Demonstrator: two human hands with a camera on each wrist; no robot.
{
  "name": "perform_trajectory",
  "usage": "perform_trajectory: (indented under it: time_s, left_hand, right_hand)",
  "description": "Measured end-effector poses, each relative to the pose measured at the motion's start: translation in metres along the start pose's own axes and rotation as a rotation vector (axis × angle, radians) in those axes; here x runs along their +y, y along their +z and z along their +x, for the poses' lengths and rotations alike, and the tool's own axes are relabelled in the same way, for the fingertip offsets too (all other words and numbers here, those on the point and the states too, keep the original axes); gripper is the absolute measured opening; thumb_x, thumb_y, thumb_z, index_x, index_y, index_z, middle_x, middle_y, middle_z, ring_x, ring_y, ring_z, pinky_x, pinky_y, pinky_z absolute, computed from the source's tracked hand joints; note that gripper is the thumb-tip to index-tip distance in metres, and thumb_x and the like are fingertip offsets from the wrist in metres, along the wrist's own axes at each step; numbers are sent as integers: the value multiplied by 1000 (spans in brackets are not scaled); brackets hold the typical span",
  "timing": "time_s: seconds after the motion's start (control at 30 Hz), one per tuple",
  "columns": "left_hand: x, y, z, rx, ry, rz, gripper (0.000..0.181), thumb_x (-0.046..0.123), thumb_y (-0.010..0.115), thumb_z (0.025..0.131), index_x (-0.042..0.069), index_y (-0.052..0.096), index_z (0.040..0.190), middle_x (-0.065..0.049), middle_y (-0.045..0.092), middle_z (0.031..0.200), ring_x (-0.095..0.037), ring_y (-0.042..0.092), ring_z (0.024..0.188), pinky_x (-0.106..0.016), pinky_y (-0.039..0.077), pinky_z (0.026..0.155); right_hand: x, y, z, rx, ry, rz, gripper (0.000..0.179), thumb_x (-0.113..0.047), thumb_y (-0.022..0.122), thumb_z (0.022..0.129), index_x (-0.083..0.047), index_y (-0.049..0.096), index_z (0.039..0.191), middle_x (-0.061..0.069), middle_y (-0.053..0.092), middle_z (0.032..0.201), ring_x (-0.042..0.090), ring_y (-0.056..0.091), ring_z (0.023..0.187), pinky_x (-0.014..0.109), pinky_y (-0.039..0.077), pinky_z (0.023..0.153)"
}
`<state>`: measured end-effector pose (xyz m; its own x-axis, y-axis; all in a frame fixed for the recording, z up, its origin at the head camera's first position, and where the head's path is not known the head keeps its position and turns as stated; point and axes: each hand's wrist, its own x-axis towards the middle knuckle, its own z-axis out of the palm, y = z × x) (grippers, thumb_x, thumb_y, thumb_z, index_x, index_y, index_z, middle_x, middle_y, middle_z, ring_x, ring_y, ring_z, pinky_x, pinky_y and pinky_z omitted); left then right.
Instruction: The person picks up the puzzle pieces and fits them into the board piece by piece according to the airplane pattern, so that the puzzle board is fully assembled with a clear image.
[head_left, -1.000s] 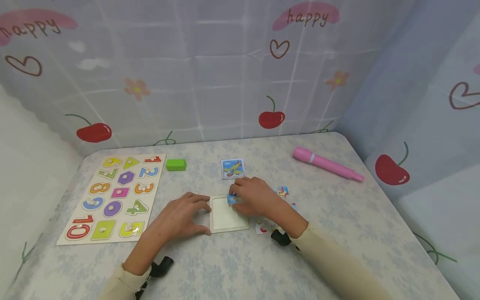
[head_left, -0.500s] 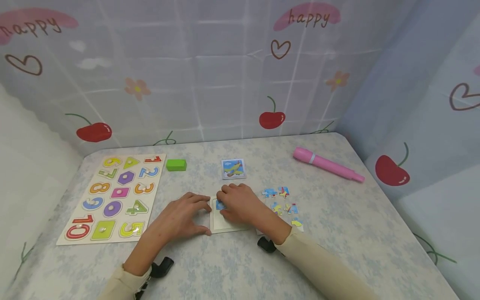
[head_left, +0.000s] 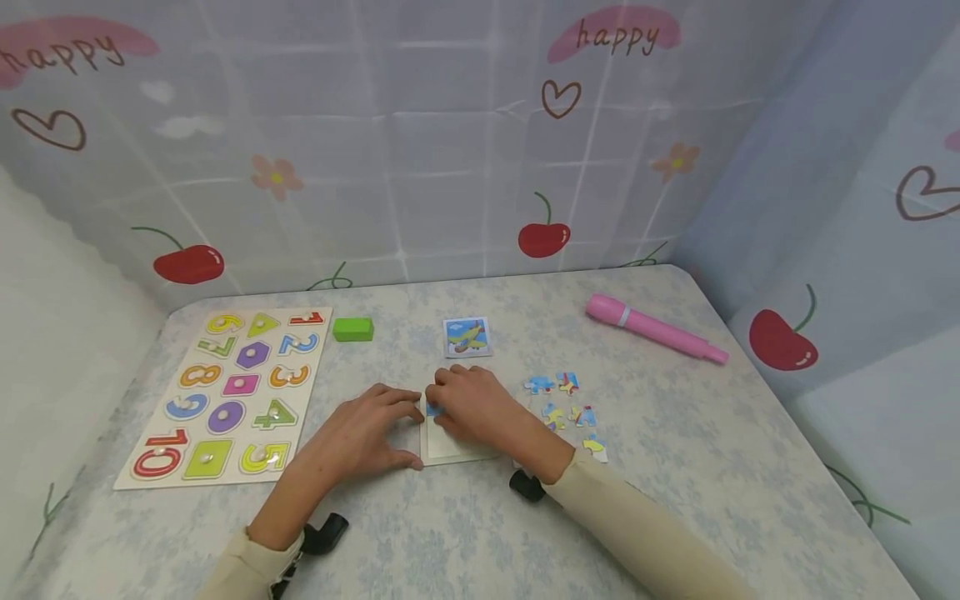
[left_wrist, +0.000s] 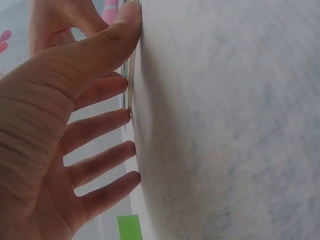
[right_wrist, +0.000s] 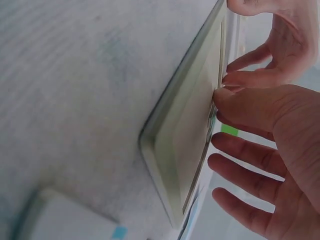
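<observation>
A shallow pale puzzle tray [head_left: 453, 446] lies flat in front of me. My left hand [head_left: 360, 433] rests at its left side, fingertips and thumb right at the edge; the left wrist view shows those fingers fairly straight and spread. My right hand [head_left: 476, 408] is over the tray and pinches a blue puzzle piece [head_left: 432, 410] between thumb and index finger, down in the far left corner. Most of this piece is hidden by the fingers. Right of the tray lie several loose jigsaw pieces [head_left: 540, 384], printed blue, yellow and red.
Behind the tray lies a small airplane picture card [head_left: 467, 337]. A number-and-shape board [head_left: 171, 385] occupies the left side, with a green block [head_left: 353, 330] beside it. At back right is a pink tube-shaped stick [head_left: 660, 329]. A patterned curtain [head_left: 450, 150] stands behind the table.
My right hand has moved left with the blue piece, from the tray's top middle into its far left corner. The left hand has stayed put.
</observation>
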<state>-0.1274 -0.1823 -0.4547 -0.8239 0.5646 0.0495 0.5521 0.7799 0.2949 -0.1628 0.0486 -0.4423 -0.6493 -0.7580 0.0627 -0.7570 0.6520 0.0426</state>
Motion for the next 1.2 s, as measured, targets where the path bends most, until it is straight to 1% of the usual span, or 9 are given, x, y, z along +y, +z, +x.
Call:
perform_trajectory:
  time_s: [0.13, 0.23, 0.3, 0.4, 0.57, 0.77, 0.87, 1.03, 1.2]
  left_hand:
    - [0, 0, 0, 0, -1, -1, 57, 58, 95, 75, 25, 79, 119, 0, 66, 148, -25, 60, 131, -48, 59, 92]
    - [0, 0, 0, -3, 0, 4, 58, 59, 94, 76, 25, 78, 120, 1, 66, 148, -24, 60, 131, -47, 59, 92]
    - [0, 0, 0, -8, 1, 11, 60, 59, 94, 76, 25, 78, 123, 1, 65, 148, -24, 60, 131, -47, 59, 93]
    - [-1, 0, 1, -16, 2, 18, 63, 60, 93, 77, 24, 78, 127, 1, 65, 149, -25, 60, 131, -47, 59, 94]
    - [-1, 0, 0, -24, 8, 37, 64, 59, 92, 78, 23, 79, 130, 0, 64, 149, -26, 60, 132, -48, 58, 95]
    - [-1, 0, -1, -22, 23, 41, 63, 59, 91, 79, 23, 79, 130, -1, 63, 151, -27, 59, 133, -48, 58, 94]
    - [-2, 1, -2, -22, 26, 42, 63, 60, 91, 80, 24, 79, 130, -1, 61, 153, -26, 59, 133, -47, 58, 94]
    - [-2, 1, -2, -16, 29, 36, 63, 61, 90, 80, 24, 79, 131, 2, 61, 155, -23, 59, 132, -46, 58, 94]
    - [-2, 1, -2, -15, 32, 31, 62, 59, 90, 81, 25, 79, 131, 2, 60, 155, -22, 58, 132, -46, 58, 94]
  right_hand:
    - [6, -1, -3, -12, 1, 95, 19, -34, 76, 103, -23, 80, 118, -4, 71, 114, 16, 67, 104, 35, 57, 93]
    - [13, -2, -9, -12, 29, 182, 22, -33, 75, 104, -22, 80, 122, -4, 71, 120, 17, 67, 110, 36, 57, 94]
    - [19, -3, -15, -14, 65, 228, 24, -32, 75, 104, -22, 79, 125, -3, 71, 122, 18, 67, 112, 38, 57, 93]
    - [32, -4, -25, -25, 147, 277, 26, -31, 75, 103, -22, 78, 128, -3, 71, 124, 20, 67, 116, 41, 57, 95]
    - [58, -4, -47, -35, 259, 334, 28, -28, 77, 102, -20, 78, 128, -1, 71, 127, 23, 68, 119, 45, 57, 96]
    - [82, -8, -74, -35, 326, 372, 31, -23, 77, 101, -15, 76, 131, 4, 71, 129, 25, 67, 120, 48, 57, 98]
    - [91, -7, -83, -58, 361, 375, 33, -23, 78, 101, -14, 76, 133, 4, 70, 130, 25, 66, 122, 48, 56, 100]
    - [100, -3, -92, -106, 434, 377, 38, -25, 82, 98, -14, 76, 134, 5, 69, 133, 25, 64, 124, 49, 55, 103]
    - [105, -2, -97, -114, 457, 405, 39, -24, 83, 97, -12, 76, 133, 6, 67, 133, 25, 63, 122, 50, 54, 103]
